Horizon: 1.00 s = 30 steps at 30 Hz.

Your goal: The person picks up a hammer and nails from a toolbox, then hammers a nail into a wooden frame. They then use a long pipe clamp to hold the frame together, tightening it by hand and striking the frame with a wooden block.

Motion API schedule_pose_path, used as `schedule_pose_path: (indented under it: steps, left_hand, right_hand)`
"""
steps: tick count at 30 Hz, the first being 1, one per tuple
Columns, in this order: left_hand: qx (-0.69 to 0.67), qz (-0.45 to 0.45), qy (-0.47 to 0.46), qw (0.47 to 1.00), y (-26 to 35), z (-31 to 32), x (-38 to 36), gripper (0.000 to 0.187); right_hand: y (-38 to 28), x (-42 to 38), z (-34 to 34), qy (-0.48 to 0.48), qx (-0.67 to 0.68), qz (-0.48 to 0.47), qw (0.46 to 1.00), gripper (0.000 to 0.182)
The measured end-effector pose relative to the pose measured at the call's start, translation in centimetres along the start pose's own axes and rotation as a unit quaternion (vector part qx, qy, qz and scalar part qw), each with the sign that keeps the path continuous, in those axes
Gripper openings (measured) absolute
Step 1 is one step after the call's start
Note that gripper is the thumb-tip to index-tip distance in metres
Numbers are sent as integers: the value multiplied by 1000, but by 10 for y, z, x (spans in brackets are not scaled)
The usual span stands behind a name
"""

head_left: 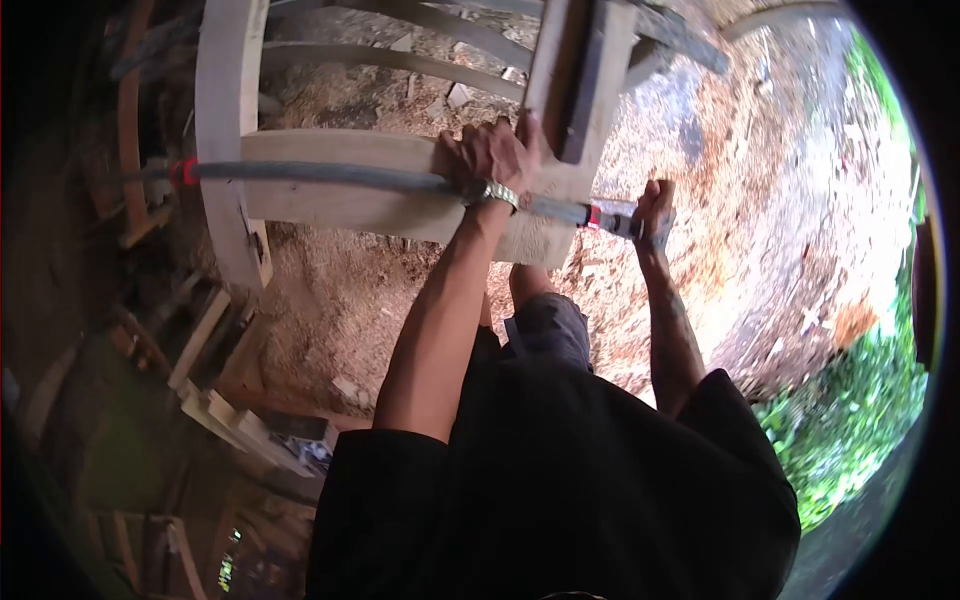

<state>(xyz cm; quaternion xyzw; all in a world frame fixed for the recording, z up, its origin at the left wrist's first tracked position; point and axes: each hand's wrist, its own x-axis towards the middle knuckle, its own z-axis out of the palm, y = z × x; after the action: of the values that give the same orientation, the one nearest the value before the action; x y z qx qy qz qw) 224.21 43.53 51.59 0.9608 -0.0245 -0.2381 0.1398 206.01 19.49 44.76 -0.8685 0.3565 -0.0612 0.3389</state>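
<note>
A pale wooden furniture frame [330,200] with curved slats stands over sawdust-covered ground. A long grey bar clamp [320,175] with red fittings lies across its flat rail. My left hand [490,155], a watch on its wrist, is closed over the bar and rail where they meet an upright post [580,70]. My right hand [655,208] grips the clamp's red and black end [610,218], just right of the frame. The clamp's other red end [183,172] sits by the curved left leg [222,120].
Sawdust and wood chips [340,300] cover the ground. Cut planks and offcuts [225,400] are stacked at the lower left. Green plants [860,400] border the right side. My knee [550,320] and dark shirt fill the bottom of the view.
</note>
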Motion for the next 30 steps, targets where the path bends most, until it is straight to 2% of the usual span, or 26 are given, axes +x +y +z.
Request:
schedule_pose_path:
  steps: [1, 2, 4, 5, 6, 7, 8, 9, 10, 11, 12, 13, 14, 16, 18, 22, 24, 27, 28, 30]
  left_hand:
    - [-7, -9, -5, 1000, 4, -9, -1, 65]
    - [-23, 13, 43, 999, 2, -6, -2, 65]
    - [-44, 26, 3, 999, 3, -18, -6, 67]
    - [-44, 16, 23, 999, -2, -4, -2, 70]
    - [-45, 8, 42, 998, -4, 10, 4, 73]
    - [-25, 8, 24, 999, -1, 9, 6, 74]
    - [-144, 24, 24, 989, -11, 31, 17, 82]
    - [-65, 31, 2, 997, -7, 17, 8, 87]
    - [15, 38, -14, 999, 0, 1, 0, 92]
    - [34, 40, -12, 999, -1, 3, 2, 94]
    - [53, 42, -9, 998, 0, 1, 1, 97]
    - [60, 31, -28, 997, 1, -1, 1, 97]
    - [63, 38, -5, 997, 0, 1, 1, 94]
    - [67, 52, 39, 996, -5, 12, 6, 90]
    - [71, 48, 19, 996, 2, 5, 4, 93]
    - [74, 43, 10, 996, 2, 2, 1, 94]
    - [79, 37, 34, 996, 1, 8, 4, 91]
    - [68, 25, 41, 997, 2, 7, 4, 87]
    - [74, 24, 32, 996, -2, 7, 4, 86]
    - [70, 26, 14, 997, -1, 6, 6, 86]
  right_hand:
    - [-14, -7, -1, 40, 21, -6, 999, 35]
    - [-27, -12, -4, 77, 42, -13, 996, 36]
    - [-26, -11, -7, 82, 76, -39, 993, 34]
    - [-28, -10, -10, 70, 88, -10, 994, 34]
    - [-6, -4, -5, 59, 142, -48, 987, 35]
    - [-7, -1, -10, 20, 147, -18, 989, 43]
    - [-27, -1, -13, 63, 26, 25, 997, 53]
    - [-27, 0, -16, 35, 24, 115, 992, 67]
    - [-37, -4, -21, 7, 54, 191, 980, 72]
    - [-38, -12, -18, 46, 62, 146, 986, 75]
    - [-29, -14, -14, 12, 112, 189, 976, 81]
    - [-22, -16, -6, 48, 114, 189, 974, 82]
    - [-27, -18, -3, 85, 116, 190, 971, 83]
    - [-31, -24, -2, 134, 135, 168, 967, 86]
    - [-15, -15, 17, 162, 225, 133, 952, 78]
    - [-14, -37, 9, 187, 268, 55, 943, 74]
    - [-13, -44, 2, 200, 295, 9, 934, 72]
    - [-24, -71, -5, 233, 379, -69, 893, 64]
    - [-36, -84, -5, 258, 379, -50, 887, 65]
    - [-21, -113, -3, 236, 345, -27, 908, 64]
